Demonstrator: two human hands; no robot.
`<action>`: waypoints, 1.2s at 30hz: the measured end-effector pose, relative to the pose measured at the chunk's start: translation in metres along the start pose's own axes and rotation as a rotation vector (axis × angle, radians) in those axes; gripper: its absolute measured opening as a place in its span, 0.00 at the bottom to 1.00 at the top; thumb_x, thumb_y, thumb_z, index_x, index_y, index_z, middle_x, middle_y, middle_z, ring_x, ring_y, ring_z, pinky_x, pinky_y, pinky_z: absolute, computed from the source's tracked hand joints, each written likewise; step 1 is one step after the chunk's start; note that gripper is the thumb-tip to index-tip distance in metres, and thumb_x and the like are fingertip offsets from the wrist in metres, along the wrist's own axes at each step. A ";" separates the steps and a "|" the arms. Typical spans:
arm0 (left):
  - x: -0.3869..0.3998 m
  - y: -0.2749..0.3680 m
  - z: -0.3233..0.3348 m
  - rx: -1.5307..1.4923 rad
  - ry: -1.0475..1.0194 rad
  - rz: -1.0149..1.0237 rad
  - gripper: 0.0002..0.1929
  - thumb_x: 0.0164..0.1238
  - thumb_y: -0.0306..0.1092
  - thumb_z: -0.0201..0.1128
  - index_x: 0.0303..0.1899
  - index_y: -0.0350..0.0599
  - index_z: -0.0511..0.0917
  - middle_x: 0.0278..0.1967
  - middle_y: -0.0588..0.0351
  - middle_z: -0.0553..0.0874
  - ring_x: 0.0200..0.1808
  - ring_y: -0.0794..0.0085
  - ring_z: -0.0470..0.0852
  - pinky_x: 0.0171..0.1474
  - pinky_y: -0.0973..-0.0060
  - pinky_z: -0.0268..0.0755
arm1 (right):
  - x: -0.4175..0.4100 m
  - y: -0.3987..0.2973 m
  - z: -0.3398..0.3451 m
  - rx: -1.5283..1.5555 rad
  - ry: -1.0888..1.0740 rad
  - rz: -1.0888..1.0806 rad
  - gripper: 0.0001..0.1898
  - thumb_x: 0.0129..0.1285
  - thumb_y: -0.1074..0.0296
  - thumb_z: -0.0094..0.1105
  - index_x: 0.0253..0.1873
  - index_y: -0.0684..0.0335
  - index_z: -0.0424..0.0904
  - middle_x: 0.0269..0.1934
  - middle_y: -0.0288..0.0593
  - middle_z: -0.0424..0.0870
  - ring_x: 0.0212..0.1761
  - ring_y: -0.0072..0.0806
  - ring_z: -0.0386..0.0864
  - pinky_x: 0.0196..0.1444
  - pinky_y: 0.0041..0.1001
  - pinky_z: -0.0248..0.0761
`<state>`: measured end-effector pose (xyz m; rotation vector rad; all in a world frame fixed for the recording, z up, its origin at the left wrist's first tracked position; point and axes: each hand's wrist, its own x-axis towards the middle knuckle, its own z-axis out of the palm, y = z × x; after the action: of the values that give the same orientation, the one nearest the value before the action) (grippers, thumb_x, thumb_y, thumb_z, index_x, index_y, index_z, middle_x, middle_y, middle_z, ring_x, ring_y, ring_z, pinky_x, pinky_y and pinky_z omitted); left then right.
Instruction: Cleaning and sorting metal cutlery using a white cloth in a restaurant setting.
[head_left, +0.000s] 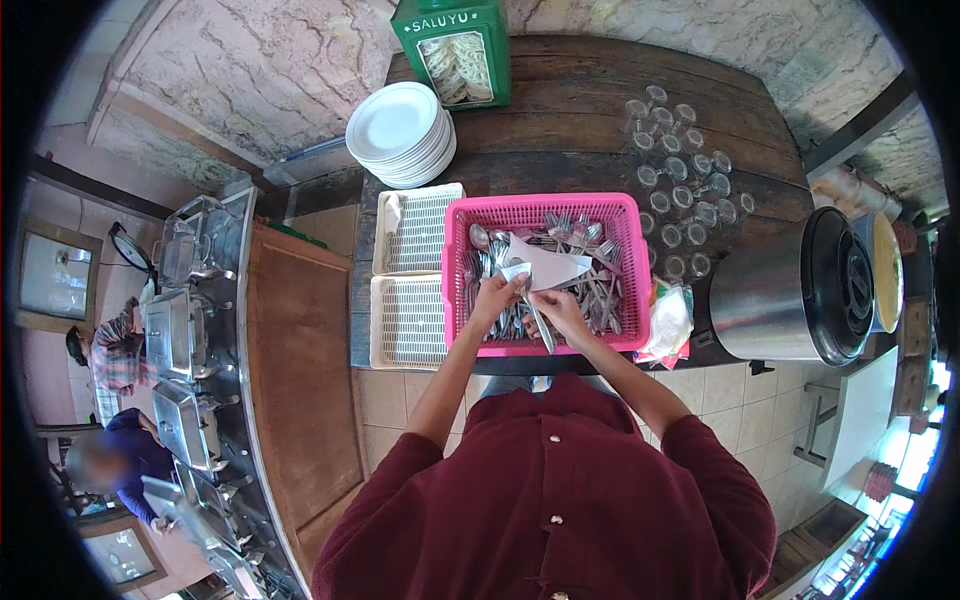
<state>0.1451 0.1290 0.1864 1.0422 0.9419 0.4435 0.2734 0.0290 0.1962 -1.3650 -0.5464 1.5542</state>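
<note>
A pink plastic basket (643, 300) full of metal spoons and forks stands at the front edge of a dark wooden table (570, 71). Over it, my left hand (499, 298) grips the upper end of some metal cutlery (541, 322) together with a small piece of white paper (516, 269). My right hand (559, 313) has its fingers at the same cutlery, lower down; how firmly they hold it cannot be told. A larger white paper sheet (551, 264) lies on the cutlery just beyond my hands.
Two cream plastic baskets (409, 279) adjoin the pink one; stacked white plates (396, 127) and a green container (495, 60) stand behind. Glass mugs (681, 196), a plastic packet (667, 319) and a large metal pot (761, 289) are right. Two people work by chafing dishes (171, 330) at far left.
</note>
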 end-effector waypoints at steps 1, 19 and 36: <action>0.000 0.000 0.000 0.020 0.008 -0.011 0.15 0.61 0.42 0.60 0.41 0.38 0.77 0.32 0.61 0.81 0.32 0.82 0.78 0.36 0.83 0.73 | -0.001 -0.002 0.000 0.000 0.001 0.000 0.18 0.64 0.58 0.50 0.48 0.69 0.70 0.28 0.51 0.81 0.20 0.31 0.79 0.20 0.26 0.75; -0.013 0.003 0.003 -0.072 -0.047 -0.027 0.10 0.62 0.34 0.60 0.42 0.41 0.77 0.33 0.63 0.82 0.32 0.81 0.80 0.35 0.83 0.73 | -0.001 -0.009 -0.018 0.007 -0.291 0.252 0.22 0.62 0.57 0.54 0.56 0.63 0.68 0.43 0.45 0.80 0.40 0.29 0.80 0.42 0.27 0.74; -0.014 0.010 0.005 -0.049 0.009 -0.051 0.09 0.57 0.34 0.65 0.34 0.37 0.79 0.27 0.58 0.82 0.25 0.78 0.80 0.27 0.82 0.74 | -0.001 0.019 -0.010 0.296 -0.311 0.254 0.24 0.62 0.45 0.49 0.54 0.58 0.67 0.46 0.39 0.76 0.45 0.27 0.75 0.47 0.29 0.69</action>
<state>0.1428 0.1212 0.2026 0.9705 0.9593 0.4274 0.2762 0.0170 0.1788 -1.0014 -0.3172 1.9854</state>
